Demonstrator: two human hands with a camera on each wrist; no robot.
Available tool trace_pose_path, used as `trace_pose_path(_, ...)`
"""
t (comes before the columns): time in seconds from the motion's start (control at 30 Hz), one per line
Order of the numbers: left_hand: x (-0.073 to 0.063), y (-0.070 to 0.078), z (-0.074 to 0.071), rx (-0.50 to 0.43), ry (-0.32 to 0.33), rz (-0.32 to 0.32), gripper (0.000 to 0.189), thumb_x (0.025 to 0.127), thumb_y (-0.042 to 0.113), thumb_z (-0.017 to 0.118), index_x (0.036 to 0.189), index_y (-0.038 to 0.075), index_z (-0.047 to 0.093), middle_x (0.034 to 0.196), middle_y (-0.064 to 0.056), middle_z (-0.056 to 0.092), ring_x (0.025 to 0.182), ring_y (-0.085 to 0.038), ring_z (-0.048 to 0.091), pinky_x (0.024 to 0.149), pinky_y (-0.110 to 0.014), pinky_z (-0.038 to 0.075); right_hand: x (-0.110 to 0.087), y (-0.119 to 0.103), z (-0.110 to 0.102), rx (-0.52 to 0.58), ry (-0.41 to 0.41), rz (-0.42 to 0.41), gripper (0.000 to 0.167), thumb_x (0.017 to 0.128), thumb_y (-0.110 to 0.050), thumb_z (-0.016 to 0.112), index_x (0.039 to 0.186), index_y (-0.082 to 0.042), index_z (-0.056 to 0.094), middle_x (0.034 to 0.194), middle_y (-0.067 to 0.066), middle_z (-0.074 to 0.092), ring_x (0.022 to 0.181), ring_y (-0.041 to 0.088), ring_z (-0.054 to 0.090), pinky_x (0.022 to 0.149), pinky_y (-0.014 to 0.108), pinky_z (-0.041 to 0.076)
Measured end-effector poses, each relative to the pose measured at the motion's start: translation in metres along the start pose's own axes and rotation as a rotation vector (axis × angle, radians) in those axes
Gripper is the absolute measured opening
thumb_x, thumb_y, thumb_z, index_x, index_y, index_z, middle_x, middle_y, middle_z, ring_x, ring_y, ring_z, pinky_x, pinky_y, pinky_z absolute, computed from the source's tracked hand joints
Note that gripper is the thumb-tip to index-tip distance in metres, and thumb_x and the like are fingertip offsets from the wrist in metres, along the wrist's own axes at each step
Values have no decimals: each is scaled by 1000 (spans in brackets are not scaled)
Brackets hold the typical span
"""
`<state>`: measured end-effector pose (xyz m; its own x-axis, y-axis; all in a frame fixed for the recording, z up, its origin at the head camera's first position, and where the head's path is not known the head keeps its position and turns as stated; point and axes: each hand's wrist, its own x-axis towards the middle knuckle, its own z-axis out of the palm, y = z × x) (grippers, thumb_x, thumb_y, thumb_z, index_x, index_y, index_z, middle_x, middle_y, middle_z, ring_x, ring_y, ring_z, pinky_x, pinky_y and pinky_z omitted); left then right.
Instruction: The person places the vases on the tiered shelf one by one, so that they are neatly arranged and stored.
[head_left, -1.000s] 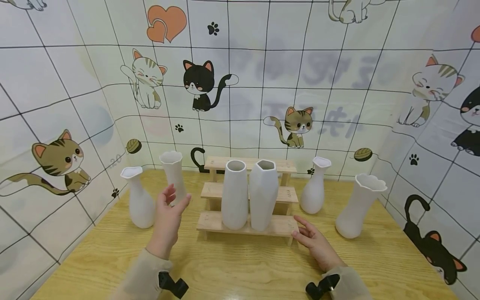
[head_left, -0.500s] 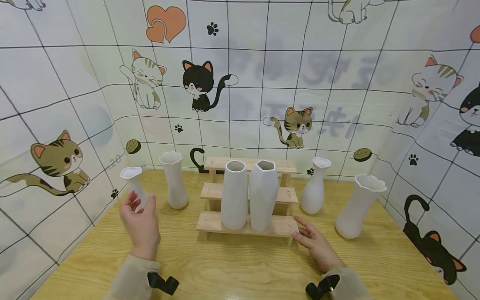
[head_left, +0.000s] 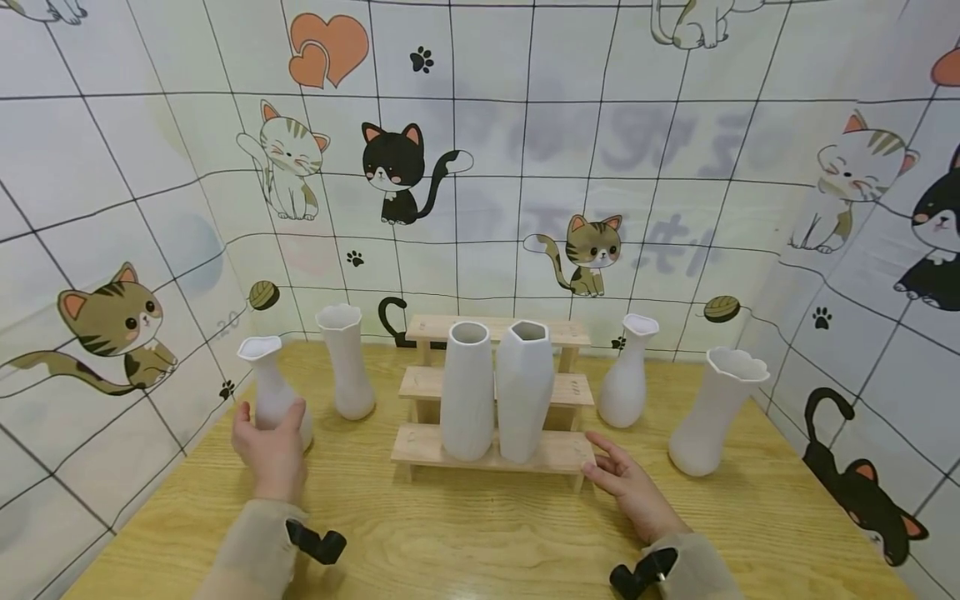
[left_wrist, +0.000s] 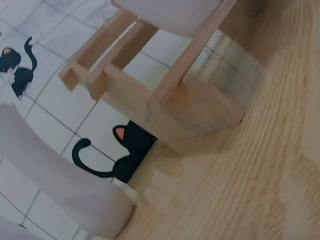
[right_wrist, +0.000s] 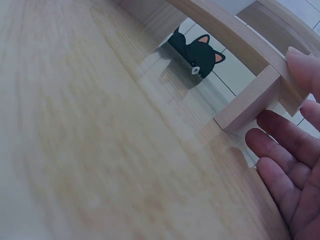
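Note:
My left hand is at the leftmost white vase, which has a narrow neck and flared rim. Its fingers wrap the left of the body and its thumb lies along the right. That hand is out of sight in the left wrist view. With thumb and fingertips, my right hand holds the right end of the lowest board of a three-step wooden stand; its other fingers curl beside the leg. A round-mouthed vase and a faceted vase stand side by side on that lowest step.
Behind the left hand stands a tall fluted vase. To the right of the stand are a slim-necked vase and a wavy-rimmed vase. All are on the wooden table, backed by a cat-print wall covering.
My left hand has moved left from in front of the fluted vase, then forward and down onto the leftmost vase's body. The right hand stays at the stand.

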<state>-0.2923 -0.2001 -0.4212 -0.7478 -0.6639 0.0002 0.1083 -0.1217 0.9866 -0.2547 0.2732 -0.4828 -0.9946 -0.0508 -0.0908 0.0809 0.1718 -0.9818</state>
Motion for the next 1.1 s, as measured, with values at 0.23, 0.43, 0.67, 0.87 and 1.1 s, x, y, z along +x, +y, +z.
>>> trace_pose_path(0.23, 16, -20, -4, 104, -9, -33, 97, 81, 22, 78, 154, 13, 15, 155, -13, 16, 138, -31, 23, 113, -44, 22, 0, -1, 0, 1, 0, -4, 66, 94, -29, 63, 150, -17, 33, 143, 20, 41, 129, 33, 40, 104, 56, 29)
trace_pose_path(0.43, 20, -33, -9, 147, -10, -37, 100, 80, 28, 79, 154, 14, 15, 155, -14, 17, 138, -33, 22, 113, -47, 19, -2, 0, 0, 7, -4, 9, 66, 94, -29, 64, 151, -17, 32, 143, 19, 42, 128, 31, 41, 105, 56, 28)
trace_pose_path(0.67, 23, -35, -7, 126, -19, -29, 100, 80, 26, 80, 154, 13, 15, 154, -15, 17, 138, -33, 23, 112, -48, 20, -2, 0, 0, 10, -1, -3, 67, 94, -28, 64, 151, -16, 31, 144, 20, 41, 129, 32, 40, 104, 56, 29)
trace_pose_path(0.87, 25, -35, -9, 133, -19, -46, 100, 79, 28, 80, 154, 13, 15, 154, -13, 18, 138, -32, 23, 112, -48, 21, -3, -1, 0, -4, 12, -11, 65, 93, -27, 64, 150, -16, 34, 140, 19, 44, 127, 32, 42, 103, 53, 32)
trace_pose_path(1.1, 27, -36, -9, 110, -22, -45, 100, 78, 25, 81, 153, 11, 16, 154, -14, 19, 137, -33, 24, 111, -48, 24, -3, -2, 1, 1, 9, -5, 65, 94, -28, 64, 150, -16, 33, 140, 19, 44, 126, 31, 43, 103, 54, 31)
